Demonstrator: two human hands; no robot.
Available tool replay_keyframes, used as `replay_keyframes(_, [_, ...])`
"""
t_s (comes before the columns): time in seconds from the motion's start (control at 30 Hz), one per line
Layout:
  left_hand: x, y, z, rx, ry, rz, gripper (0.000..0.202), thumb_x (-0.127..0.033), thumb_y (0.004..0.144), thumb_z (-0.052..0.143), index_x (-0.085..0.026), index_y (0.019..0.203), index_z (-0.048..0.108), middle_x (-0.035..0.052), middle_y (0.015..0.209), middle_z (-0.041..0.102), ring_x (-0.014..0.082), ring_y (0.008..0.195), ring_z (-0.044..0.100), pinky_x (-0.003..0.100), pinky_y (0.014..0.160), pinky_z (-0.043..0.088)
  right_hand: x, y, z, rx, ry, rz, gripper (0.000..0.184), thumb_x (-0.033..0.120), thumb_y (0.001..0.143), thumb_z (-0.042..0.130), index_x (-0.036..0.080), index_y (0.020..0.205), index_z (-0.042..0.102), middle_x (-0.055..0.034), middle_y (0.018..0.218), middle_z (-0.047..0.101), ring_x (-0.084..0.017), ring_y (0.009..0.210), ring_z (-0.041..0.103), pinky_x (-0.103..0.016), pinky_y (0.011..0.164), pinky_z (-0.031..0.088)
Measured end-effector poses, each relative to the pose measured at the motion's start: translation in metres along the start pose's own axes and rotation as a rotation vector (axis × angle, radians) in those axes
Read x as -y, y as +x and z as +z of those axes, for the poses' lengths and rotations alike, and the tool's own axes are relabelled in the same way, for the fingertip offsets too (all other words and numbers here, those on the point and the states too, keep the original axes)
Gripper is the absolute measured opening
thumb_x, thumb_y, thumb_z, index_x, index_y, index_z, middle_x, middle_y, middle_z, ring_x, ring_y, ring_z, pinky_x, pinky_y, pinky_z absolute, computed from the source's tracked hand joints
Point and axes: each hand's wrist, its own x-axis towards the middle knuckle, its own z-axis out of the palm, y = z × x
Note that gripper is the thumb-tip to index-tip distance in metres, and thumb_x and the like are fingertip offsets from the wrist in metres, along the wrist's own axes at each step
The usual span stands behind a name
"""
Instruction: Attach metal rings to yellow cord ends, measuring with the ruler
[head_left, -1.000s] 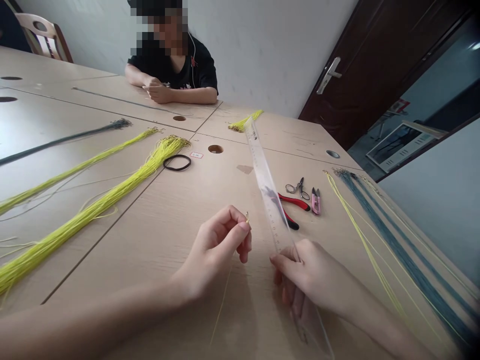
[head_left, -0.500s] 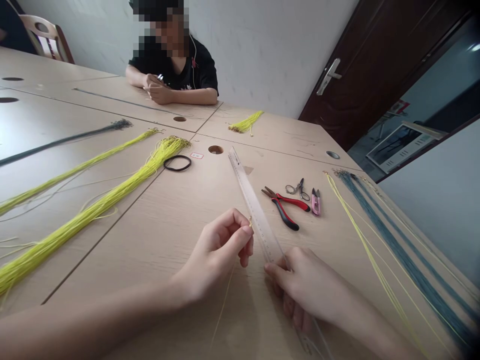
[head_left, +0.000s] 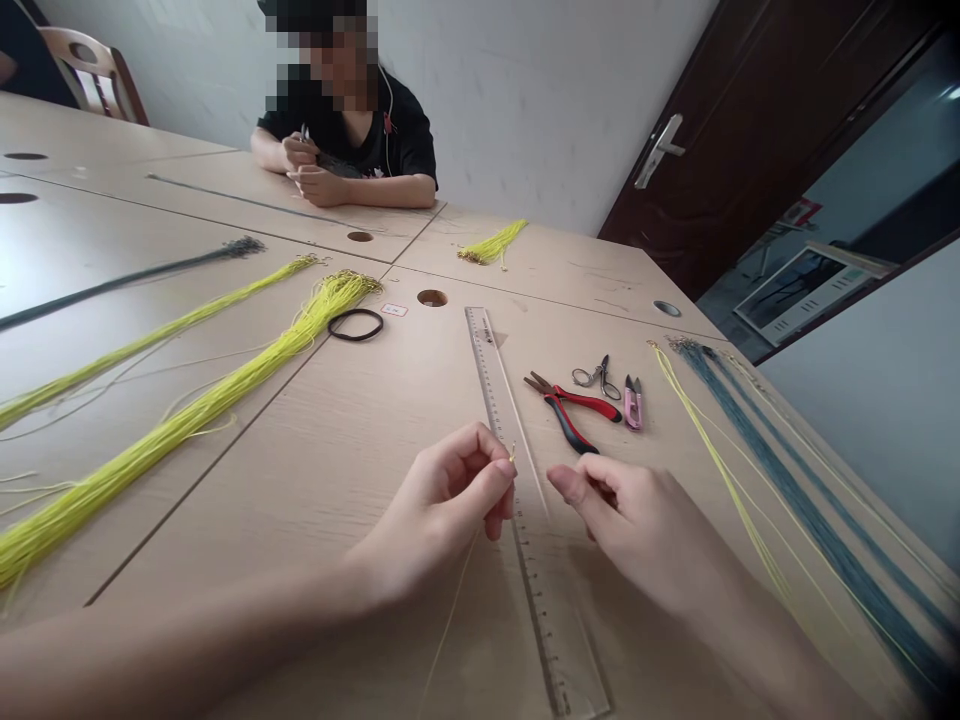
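Change: clear ruler [head_left: 546,580] now lies flat on the surface [head_left: 322,480], lengthwise away from the wearer; 0.5 s ago the right hand [head_left: 622,505] had it, tilted; grip is off it now, so that hand looks freed and the ruler seems to rest without support, scale marks facing up.

Right hand sits just right of the ruler, fingers loosely curled, thumb towards the left hand [head_left: 450,490]; nothing visible in the grasp, but the inner side is hidden, so can't say if anything small is in there or how far apart the fingers are.

Left hand: thumb and index pinched tight on a small gold-coloured fitting [head_left: 513,455], tip poking out past the fingertips; thin yellowish cord [head_left: 453,608] hangs below the hand, left of the ruler, not lying along it; fitting overlaps the ruler in view; contact unclear.

Around: red-and-black pliers [head_left: 553,391] beyond the right hand, jaws pointing away and left; folding scissors [head_left: 601,375] and pink snips [head_left: 634,408] just past them; thick yellow cord bundle [head_left: 202,420] on the left, grey-blue cords [head_left: 795,490] on the right; 1 person [head_left: 409,135] seated across, hands together.
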Motion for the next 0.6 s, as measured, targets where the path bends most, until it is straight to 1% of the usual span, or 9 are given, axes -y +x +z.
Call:
replay_keyframes(0.07, [0.000, 0.000, 0.001, 0.064, 0.000, -0.049, 0.021, -0.026, 0.089, 0.048, -0.015, 0.073, 0.045, -0.0036, 0.061, 0.051, 0.0063, 0.055, 0.046, 0.018, 0.053, 0.036, 0.004, -0.005, -0.003, 0.063, 0.209, -0.112, 0.050, 0.061, 0.088, 0.028, 0.019, 0.071, 0.049, 0.0012, 0.058, 0.048, -0.009, 0.048, 0.041, -0.023, 0.047, 0.029])
replay_keyframes(0.13, [0.002, -0.002, 0.003, 0.136, 0.018, -0.086, 0.019, -0.026, 0.088, 0.050, -0.014, 0.073, 0.046, -0.0030, 0.062, 0.051, 0.0070, 0.056, 0.046, 0.018, 0.053, 0.036, 0.007, -0.010, 0.000, 0.092, 0.350, -0.207, 0.042, 0.055, 0.090, 0.033, 0.019, 0.078, 0.050, 0.0021, 0.062, 0.048, -0.008, 0.049, 0.044, -0.022, 0.046, 0.032])
replay_keyframes(0.23, [0.004, -0.004, 0.003, 0.187, 0.094, -0.103, 0.019, -0.027, 0.085, 0.053, -0.014, 0.072, 0.047, -0.0029, 0.063, 0.048, 0.0079, 0.058, 0.043, 0.019, 0.052, 0.033, 0.008, -0.014, 0.006, 0.065, 0.415, -0.277, 0.029, 0.044, 0.090, 0.043, 0.019, 0.077, 0.050, 0.0041, 0.059, 0.045, -0.007, 0.049, 0.044, -0.019, 0.044, 0.034])
replay_keyframes(0.33, [0.006, -0.005, 0.003, 0.188, 0.175, -0.096, 0.018, -0.027, 0.085, 0.052, -0.015, 0.072, 0.047, -0.0033, 0.062, 0.045, 0.0080, 0.056, 0.039, 0.019, 0.050, 0.031, 0.008, -0.014, 0.011, -0.004, 0.391, -0.327, 0.021, 0.033, 0.091, 0.042, 0.019, 0.078, 0.050, 0.0043, 0.058, 0.045, -0.007, 0.048, 0.042, -0.018, 0.043, 0.032])
replay_keyframes(0.4, [0.005, -0.005, 0.002, 0.178, 0.157, -0.076, 0.019, -0.028, 0.086, 0.051, -0.015, 0.073, 0.047, -0.0035, 0.062, 0.045, 0.0076, 0.056, 0.039, 0.019, 0.050, 0.031, 0.007, -0.014, 0.012, -0.033, 0.380, -0.363, 0.018, 0.029, 0.091, 0.041, 0.019, 0.079, 0.051, 0.0039, 0.060, 0.046, -0.007, 0.050, 0.043, -0.018, 0.043, 0.033])
replay_keyframes(0.5, [0.003, -0.006, 0.002, 0.131, 0.100, -0.026, 0.021, -0.029, 0.088, 0.050, -0.015, 0.074, 0.048, -0.0032, 0.063, 0.048, 0.0072, 0.057, 0.042, 0.018, 0.052, 0.034, 0.004, -0.015, 0.013, -0.050, 0.401, -0.393, 0.018, 0.028, 0.091, 0.041, 0.020, 0.080, 0.052, 0.0038, 0.061, 0.047, -0.007, 0.051, 0.046, -0.019, 0.044, 0.035])
replay_keyframes(0.6, [0.002, -0.008, 0.001, 0.087, 0.111, 0.032, 0.021, -0.031, 0.090, 0.050, -0.016, 0.075, 0.049, -0.0027, 0.063, 0.051, 0.0071, 0.057, 0.045, 0.018, 0.052, 0.036, 0.001, -0.015, 0.014, -0.054, 0.441, -0.417, 0.017, 0.028, 0.092, 0.042, 0.021, 0.082, 0.053, 0.0043, 0.061, 0.046, -0.007, 0.050, 0.047, -0.019, 0.045, 0.037])
